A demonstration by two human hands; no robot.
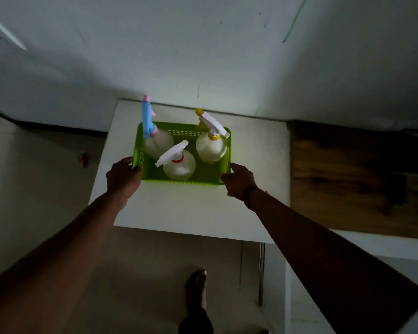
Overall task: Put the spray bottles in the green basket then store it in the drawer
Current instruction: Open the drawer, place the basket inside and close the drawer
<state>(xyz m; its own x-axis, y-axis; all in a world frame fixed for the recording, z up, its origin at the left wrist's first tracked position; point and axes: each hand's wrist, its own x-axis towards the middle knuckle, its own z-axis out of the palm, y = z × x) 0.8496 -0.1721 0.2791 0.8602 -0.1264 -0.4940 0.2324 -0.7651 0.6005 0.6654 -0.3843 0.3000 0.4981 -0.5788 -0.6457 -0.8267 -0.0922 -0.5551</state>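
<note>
Green basket (223,162), perforated plastic, holds 3 spray bottles (179,166); left hand (122,175) and right hand (239,180) clamp its ends.

The lower bodies of the three spray bottles are hidden behind the walls of the green basket (223,156); only shoulders and trigger heads are seen. The fingertips of the left hand (123,175) are concealed behind the basket's left rim, and those of the right hand (239,180) behind its right corner. Both forearms are cut off by the lower edge of the frame. Whether the basket rests on the white surface (191,208) or is lifted off it cannot be told. A small object (83,159) on the floor at left is too blurred to be identified. The wooden panel (348,177) at right is lost in shadow.
</note>
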